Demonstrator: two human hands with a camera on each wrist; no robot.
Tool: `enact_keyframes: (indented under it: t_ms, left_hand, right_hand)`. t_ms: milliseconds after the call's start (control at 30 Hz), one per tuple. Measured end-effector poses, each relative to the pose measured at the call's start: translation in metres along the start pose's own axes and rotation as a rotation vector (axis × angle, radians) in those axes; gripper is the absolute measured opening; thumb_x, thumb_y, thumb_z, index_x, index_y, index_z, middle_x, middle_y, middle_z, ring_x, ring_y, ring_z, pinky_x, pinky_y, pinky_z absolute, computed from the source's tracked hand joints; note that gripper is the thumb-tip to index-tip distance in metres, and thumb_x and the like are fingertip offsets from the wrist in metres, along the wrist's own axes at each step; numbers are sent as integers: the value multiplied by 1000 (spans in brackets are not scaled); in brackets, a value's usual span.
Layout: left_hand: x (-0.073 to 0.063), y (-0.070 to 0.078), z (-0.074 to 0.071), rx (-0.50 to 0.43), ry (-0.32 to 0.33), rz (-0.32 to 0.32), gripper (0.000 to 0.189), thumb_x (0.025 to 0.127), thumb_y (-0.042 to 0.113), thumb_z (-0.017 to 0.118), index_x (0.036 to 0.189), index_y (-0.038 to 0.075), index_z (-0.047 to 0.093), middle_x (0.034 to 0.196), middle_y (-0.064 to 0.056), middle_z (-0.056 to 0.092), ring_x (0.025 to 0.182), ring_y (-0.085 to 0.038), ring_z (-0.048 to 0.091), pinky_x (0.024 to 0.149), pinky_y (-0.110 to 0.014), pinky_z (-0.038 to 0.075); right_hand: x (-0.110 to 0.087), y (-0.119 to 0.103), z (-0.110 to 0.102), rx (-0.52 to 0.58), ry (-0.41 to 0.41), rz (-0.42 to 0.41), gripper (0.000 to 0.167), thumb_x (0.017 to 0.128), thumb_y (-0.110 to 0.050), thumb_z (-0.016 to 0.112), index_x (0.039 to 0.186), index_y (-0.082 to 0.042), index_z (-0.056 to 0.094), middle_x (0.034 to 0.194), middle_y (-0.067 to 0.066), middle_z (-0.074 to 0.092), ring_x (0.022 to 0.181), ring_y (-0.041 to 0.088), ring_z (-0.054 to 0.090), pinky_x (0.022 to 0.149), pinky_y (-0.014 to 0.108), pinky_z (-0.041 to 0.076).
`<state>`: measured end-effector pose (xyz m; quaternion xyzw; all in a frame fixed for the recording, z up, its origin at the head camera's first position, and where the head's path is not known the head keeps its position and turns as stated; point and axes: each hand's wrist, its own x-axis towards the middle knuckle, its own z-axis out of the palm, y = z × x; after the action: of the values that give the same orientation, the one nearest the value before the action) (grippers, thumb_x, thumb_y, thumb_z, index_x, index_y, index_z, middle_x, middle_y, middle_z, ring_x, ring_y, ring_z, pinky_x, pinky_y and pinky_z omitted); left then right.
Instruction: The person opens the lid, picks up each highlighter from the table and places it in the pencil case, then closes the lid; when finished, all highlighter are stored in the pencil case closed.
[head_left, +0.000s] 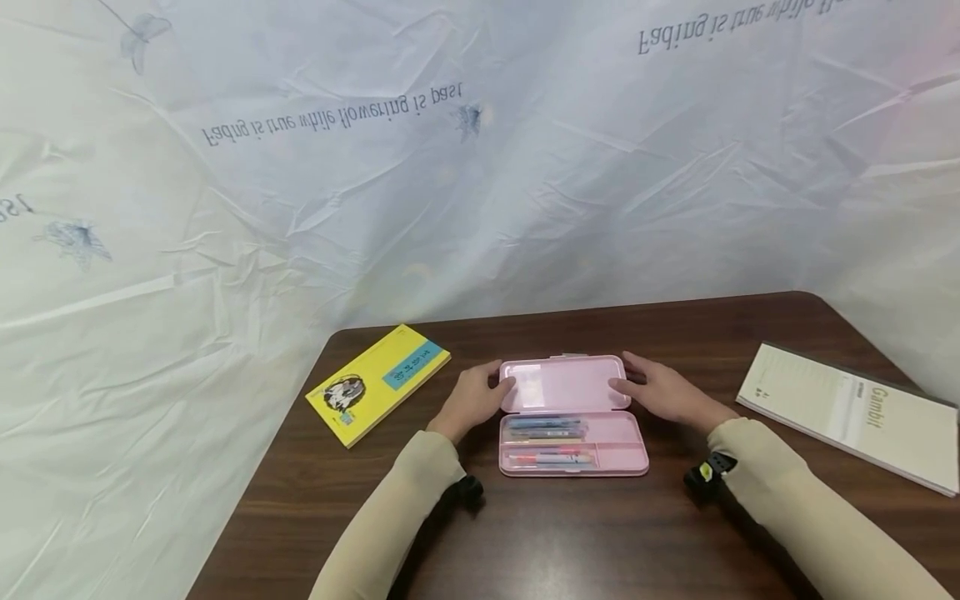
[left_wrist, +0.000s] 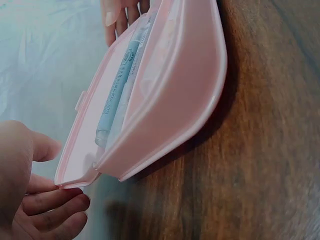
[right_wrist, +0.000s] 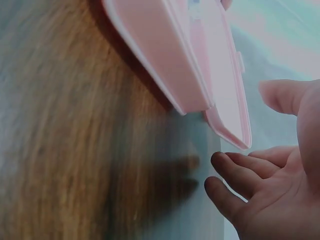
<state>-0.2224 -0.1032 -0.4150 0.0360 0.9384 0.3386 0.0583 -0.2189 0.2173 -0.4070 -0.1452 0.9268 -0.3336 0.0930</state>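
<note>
On the table lies a pink pencil case (head_left: 637,468), its lid (head_left: 566,385) folded back away from the wearer. Several pens (head_left: 551,429) fill the left part of its two long compartments, among them a blue highlighter (left_wrist: 120,90). My left hand (head_left: 474,398) is at the lid's left edge; in the left wrist view its fingers (left_wrist: 55,207) touch the corner while the thumb stands apart. Around the lid's right edge, my right hand (head_left: 663,392) has thumb and fingers spread; the right wrist view shows a gap between its fingers (right_wrist: 240,175) and the lid.
A yellow book (head_left: 375,392) lies to the left on the dark wooden table (head_left: 570,533). At the right edge rests a cream notebook (head_left: 847,417). Behind the table hangs a white printed sheet (head_left: 525,208).
</note>
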Motion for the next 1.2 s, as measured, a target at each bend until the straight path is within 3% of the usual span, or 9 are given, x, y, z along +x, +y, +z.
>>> enact_keyframes:
  t_ms: [433, 667, 900, 1033, 1200]
  left_hand:
    - [-7, 11, -9, -36, 97, 93, 57, 99, 42, 60, 147, 13, 52, 143, -7, 57, 132, -25, 52, 107, -46, 44]
    - [-24, 9, -17, -80, 195, 210, 46, 99, 39, 60, 139, 15, 60, 134, -3, 64, 119, -20, 60, 101, -42, 49]
    - [-46, 6, -25, -114, 242, 265, 39, 102, 45, 54, 124, 17, 68, 118, 3, 70, 103, -15, 63, 93, -39, 54]
    - [-57, 5, -29, -95, 166, 293, 38, 99, 52, 54, 115, 22, 71, 107, 7, 71, 92, -12, 62, 87, -34, 55]
    - [-63, -1, -29, -33, -60, 352, 34, 97, 51, 60, 116, 26, 71, 112, 11, 68, 99, -9, 60, 91, -33, 53]
  right_hand:
    - [-14, -10, -21, 32, 56, -28, 78, 101, -50, 53, 153, 4, 32, 149, 30, 42, 135, 46, 44, 105, 60, 38]
    - [-28, -21, -29, 76, 101, -46, 65, 103, -45, 52, 149, 0, 42, 143, 26, 51, 128, 43, 52, 101, 60, 44]
    - [-45, -33, -29, 95, 165, -36, 52, 101, -52, 51, 131, -11, 59, 120, 15, 67, 112, 34, 62, 90, 52, 50]
    - [-55, -34, -25, 70, 167, -55, 46, 100, -53, 53, 119, -14, 67, 105, 7, 71, 98, 27, 64, 80, 43, 50]
    - [-63, -30, -18, 45, 94, -129, 33, 95, -47, 64, 107, -18, 72, 104, 0, 72, 99, 20, 66, 83, 42, 52]
